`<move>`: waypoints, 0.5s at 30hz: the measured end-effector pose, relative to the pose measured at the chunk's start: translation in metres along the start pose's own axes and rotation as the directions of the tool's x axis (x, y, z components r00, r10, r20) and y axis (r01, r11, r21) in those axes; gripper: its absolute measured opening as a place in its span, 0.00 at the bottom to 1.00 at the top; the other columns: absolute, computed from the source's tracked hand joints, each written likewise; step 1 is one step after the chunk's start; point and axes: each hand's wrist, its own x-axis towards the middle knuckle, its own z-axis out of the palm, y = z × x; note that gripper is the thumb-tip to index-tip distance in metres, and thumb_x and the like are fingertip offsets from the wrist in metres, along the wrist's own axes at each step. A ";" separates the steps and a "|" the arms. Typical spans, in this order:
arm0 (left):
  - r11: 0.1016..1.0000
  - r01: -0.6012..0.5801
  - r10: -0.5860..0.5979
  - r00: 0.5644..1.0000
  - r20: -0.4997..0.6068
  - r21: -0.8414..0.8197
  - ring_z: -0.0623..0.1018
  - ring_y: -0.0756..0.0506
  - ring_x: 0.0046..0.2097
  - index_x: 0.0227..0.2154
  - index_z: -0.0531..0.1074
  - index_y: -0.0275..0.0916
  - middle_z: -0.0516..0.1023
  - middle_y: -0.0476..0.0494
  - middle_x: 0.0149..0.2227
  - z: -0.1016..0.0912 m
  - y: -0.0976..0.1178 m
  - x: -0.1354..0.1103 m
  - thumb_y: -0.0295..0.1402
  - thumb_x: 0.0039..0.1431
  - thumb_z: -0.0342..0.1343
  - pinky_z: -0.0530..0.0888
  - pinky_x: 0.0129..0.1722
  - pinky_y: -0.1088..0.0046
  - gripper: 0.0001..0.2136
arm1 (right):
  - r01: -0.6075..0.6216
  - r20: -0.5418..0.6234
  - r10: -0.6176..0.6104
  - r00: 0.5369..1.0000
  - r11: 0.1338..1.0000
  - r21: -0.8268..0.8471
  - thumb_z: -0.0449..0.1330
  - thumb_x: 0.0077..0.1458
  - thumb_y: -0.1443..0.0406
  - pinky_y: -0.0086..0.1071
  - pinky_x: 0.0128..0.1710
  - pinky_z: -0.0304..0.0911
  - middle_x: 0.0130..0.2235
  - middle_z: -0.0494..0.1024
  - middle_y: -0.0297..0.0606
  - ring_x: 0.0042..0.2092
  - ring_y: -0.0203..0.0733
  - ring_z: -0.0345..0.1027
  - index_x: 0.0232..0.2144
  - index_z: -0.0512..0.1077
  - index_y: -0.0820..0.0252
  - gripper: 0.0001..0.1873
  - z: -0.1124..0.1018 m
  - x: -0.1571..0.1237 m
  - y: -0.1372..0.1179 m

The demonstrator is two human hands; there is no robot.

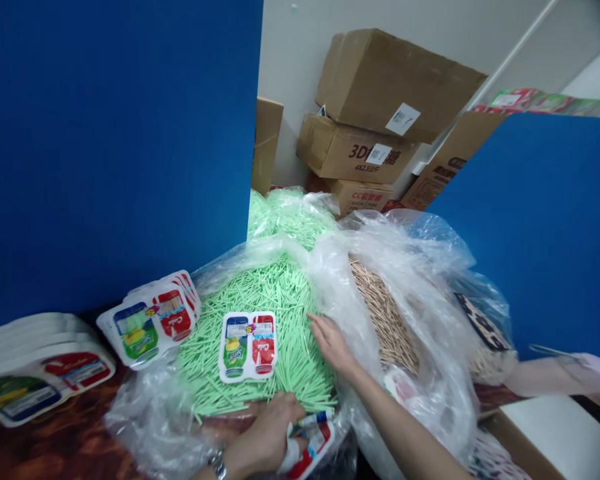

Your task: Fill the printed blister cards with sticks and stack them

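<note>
My left hand point(273, 427), with a watch on its wrist, is closed on a white two-part tray pack point(320, 443) with printed jar shapes at the near edge of the green sticks. Part of that pack is hidden by the hand. My right hand point(333, 343) is open, fingers stretched out over the right side of the pile of thin green sticks point(280, 283). Between the hands and slightly left, another tray pack point(248, 347) with a green Sprite jar and a red Cola jar lies flat on the sticks. The sticks fill an opened clear plastic bag point(155, 407).
A stack of similar packs point(153, 317) sits left of the sticks, with a larger stack point(45, 363) further left. A plastic bag point(425, 267) of brown sticks point(383, 307) is at right. Cardboard boxes point(395, 87) rise behind. Blue panels point(115, 147) flank both sides.
</note>
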 end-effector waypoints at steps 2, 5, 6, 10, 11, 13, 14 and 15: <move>1.000 -0.017 0.016 1.000 -0.020 -0.017 0.73 0.40 0.45 0.35 0.73 0.39 0.76 0.42 0.41 0.002 -0.001 0.001 0.30 0.50 0.57 0.68 0.45 0.67 0.08 | 0.022 0.010 -0.021 1.000 0.999 -0.041 0.46 0.63 0.57 0.46 0.56 0.61 0.55 0.72 0.45 0.56 0.47 0.64 0.54 0.68 0.58 0.22 0.014 -0.016 -0.005; 1.000 -0.019 0.018 0.999 -0.041 -0.024 0.73 0.41 0.43 0.35 0.73 0.38 0.77 0.42 0.40 0.005 -0.003 0.003 0.30 0.50 0.56 0.67 0.46 0.67 0.08 | 0.018 -0.004 -0.019 1.000 0.998 -0.055 0.46 0.64 0.59 0.46 0.56 0.61 0.55 0.71 0.46 0.57 0.46 0.63 0.54 0.68 0.59 0.22 0.027 -0.030 -0.012; 1.000 -0.010 0.010 0.999 -0.043 -0.020 0.73 0.41 0.43 0.34 0.73 0.38 0.77 0.42 0.39 0.006 -0.002 0.003 0.30 0.50 0.56 0.67 0.45 0.67 0.07 | 0.017 0.007 -0.017 1.000 0.999 -0.050 0.45 0.64 0.60 0.45 0.56 0.61 0.54 0.72 0.45 0.56 0.45 0.64 0.54 0.68 0.58 0.21 0.027 -0.031 -0.013; 0.999 -0.001 -0.002 0.999 -0.053 -0.050 0.73 0.40 0.43 0.34 0.73 0.39 0.77 0.43 0.39 0.002 0.002 0.001 0.29 0.50 0.56 0.68 0.46 0.66 0.07 | 0.066 0.128 -0.055 0.990 0.995 -0.079 0.46 0.64 0.58 0.44 0.56 0.61 0.57 0.69 0.46 0.58 0.46 0.62 0.59 0.62 0.57 0.24 0.000 -0.033 -0.021; 0.998 -0.009 0.006 0.998 -0.056 -0.067 0.73 0.40 0.44 0.35 0.73 0.39 0.77 0.43 0.40 0.001 0.004 0.000 0.29 0.50 0.56 0.68 0.47 0.66 0.08 | 0.117 0.181 -0.098 0.979 0.988 -0.101 0.49 0.62 0.56 0.44 0.57 0.60 0.60 0.65 0.47 0.60 0.48 0.59 0.61 0.58 0.58 0.27 -0.010 -0.036 -0.023; 0.995 -0.035 0.031 0.998 -0.048 -0.093 0.73 0.40 0.46 0.37 0.73 0.40 0.77 0.43 0.42 -0.002 0.005 -0.003 0.29 0.52 0.55 0.68 0.48 0.65 0.08 | 0.297 0.335 -0.238 0.911 0.946 -0.134 0.58 0.56 0.52 0.47 0.60 0.55 0.64 0.57 0.50 0.64 0.53 0.51 0.64 0.53 0.58 0.38 -0.029 -0.044 -0.027; 0.994 -0.050 0.046 0.998 -0.042 -0.101 0.73 0.40 0.46 0.37 0.73 0.41 0.77 0.43 0.43 -0.003 0.005 -0.005 0.29 0.52 0.55 0.68 0.48 0.65 0.09 | 0.392 0.417 -0.305 0.856 0.909 -0.142 0.61 0.52 0.51 0.50 0.61 0.51 0.65 0.54 0.49 0.65 0.55 0.48 0.64 0.53 0.56 0.42 -0.035 -0.049 -0.029; 0.992 -0.062 0.058 0.998 -0.041 -0.108 0.73 0.40 0.47 0.38 0.73 0.41 0.77 0.43 0.43 -0.004 0.004 -0.007 0.29 0.52 0.55 0.68 0.49 0.65 0.09 | 0.474 0.485 -0.355 0.799 0.868 -0.146 0.64 0.50 0.53 0.52 0.61 0.48 0.66 0.53 0.47 0.65 0.56 0.46 0.64 0.53 0.52 0.42 -0.040 -0.053 -0.030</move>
